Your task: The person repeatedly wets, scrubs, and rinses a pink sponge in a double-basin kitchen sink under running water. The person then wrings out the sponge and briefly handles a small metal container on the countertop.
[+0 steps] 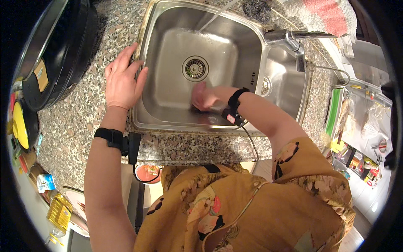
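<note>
My left hand [123,78] rests flat on the granite countertop [107,37] at the left rim of the steel sink, fingers apart and nothing held. Blurred by motion, my right hand [204,97] is low inside the large sink basin [167,63], below the drain strainer [195,68]; whether it holds something cannot be told. A thin stream of water [217,15] enters the basin at the top. The chrome faucet [285,39] stands between the large basin and a smaller one [280,63]. Both my wrists wear black straps with small cabled devices.
Black pans [66,53] stand at the upper left. A dark scouring pad [256,10] and a pink-and-white cloth [327,14] lie behind the sink. An oil bottle [59,214] is at the lower left. Scissors [382,146] and bags are at the right.
</note>
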Tool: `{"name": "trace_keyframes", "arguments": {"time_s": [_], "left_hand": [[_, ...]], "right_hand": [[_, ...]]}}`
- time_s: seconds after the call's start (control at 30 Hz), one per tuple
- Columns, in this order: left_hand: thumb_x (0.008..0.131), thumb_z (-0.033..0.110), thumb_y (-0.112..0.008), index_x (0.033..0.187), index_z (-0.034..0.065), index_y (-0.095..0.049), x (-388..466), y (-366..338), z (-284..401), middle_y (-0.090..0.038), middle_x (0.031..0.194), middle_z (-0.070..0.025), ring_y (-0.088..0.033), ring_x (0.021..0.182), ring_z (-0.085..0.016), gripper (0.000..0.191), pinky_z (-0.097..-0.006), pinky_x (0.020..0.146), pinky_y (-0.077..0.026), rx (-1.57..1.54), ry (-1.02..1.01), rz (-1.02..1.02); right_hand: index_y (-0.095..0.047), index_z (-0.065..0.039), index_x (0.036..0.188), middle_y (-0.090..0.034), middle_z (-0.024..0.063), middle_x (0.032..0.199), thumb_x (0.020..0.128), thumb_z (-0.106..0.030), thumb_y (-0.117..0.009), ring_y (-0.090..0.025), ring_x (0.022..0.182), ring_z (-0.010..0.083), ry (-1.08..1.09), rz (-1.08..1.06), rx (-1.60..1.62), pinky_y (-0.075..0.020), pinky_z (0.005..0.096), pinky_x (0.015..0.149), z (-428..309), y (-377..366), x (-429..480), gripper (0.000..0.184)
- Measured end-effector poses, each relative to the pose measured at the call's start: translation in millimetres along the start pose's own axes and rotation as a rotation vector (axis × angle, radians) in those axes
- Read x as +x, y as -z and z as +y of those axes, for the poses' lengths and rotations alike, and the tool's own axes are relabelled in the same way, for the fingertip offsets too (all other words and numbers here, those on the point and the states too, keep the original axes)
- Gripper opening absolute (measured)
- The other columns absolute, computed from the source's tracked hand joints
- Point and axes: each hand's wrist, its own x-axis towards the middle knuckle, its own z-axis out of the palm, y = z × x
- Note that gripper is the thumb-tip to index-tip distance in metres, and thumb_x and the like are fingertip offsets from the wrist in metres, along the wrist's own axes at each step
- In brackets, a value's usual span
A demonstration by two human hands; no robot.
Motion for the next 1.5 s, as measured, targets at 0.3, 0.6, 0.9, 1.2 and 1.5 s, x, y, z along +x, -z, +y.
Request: {"name": "trace_keyframes", "arguments": {"time_s": [0.3,0.6,0.9,1.2,1.5], "left_hand": [[0.093,0.026,-0.065,0.106,0.0103,-0.073,2.2,-0.5,2.1,-0.049,0.151,-0.0037,-0.046,0.137,-0.025,0.021,-0.0414,0.109,-0.033,0.024,-0.018,0.022],[0.091,0.026,-0.068,0.102,0.0108,-0.074,0.1,-5.0,-1.8,-0.051,0.149,-0.002,-0.047,0.136,-0.022,0.02,-0.0409,0.108,-0.033,0.03,-0.018,0.042],[0.09,0.023,-0.068,0.103,0.0107,-0.073,3.1,0.4,1.2,-0.051,0.149,-0.003,-0.047,0.137,-0.024,0.018,-0.0408,0.108,-0.033,0.006,-0.008,0.036],[0.093,0.023,-0.066,0.103,0.0107,-0.073,2.6,-0.1,0.8,-0.05,0.15,-0.0035,-0.047,0.137,-0.026,0.017,-0.0413,0.11,-0.033,0.011,-0.001,0.016],[0.089,0.023,-0.069,0.101,0.0107,-0.074,2.9,-1.5,0.5,-0.051,0.148,-0.0014,-0.047,0.136,-0.022,0.018,-0.0408,0.108,-0.033,0.008,-0.002,0.048]], "right_hand": [[-0.068,-0.009,0.091,-0.071,0.0067,0.09,0.088,-0.028,-0.069,-0.067,0.083,0.0229,0.09,0.395,0.564,-0.0545,0.0409,0.08,-46.7,91.8,37.2,0.019],[-0.075,-0.012,0.092,-0.067,0.0118,0.114,0.083,-0.019,-0.067,-0.058,0.113,0.0341,0.495,0.392,-0.367,-0.0511,0.0478,0.09,-64.5,19.3,75.0,0.015],[-0.078,-0.013,0.085,-0.074,0.0113,0.096,0.068,-0.013,-0.073,-0.069,0.093,0.0351,-0.2,-0.455,-0.561,-0.053,0.044,0.079,-7.4,21.2,-35.9,0.018],[-0.054,-0.007,0.124,-0.067,0.0041,0.099,0.087,-0.02,-0.072,-0.063,0.087,0.0177,-0.351,0.89,0.804,-0.0524,0.0338,0.076,40.9,142.5,-48.9,0.043],[-0.058,-0.004,0.126,-0.063,0.0141,0.121,0.099,-0.036,-0.042,-0.061,0.105,0.0307,0.137,1.07,1.994,-0.0484,0.0474,0.091,2.1,149.0,0.0,0.045]]}}
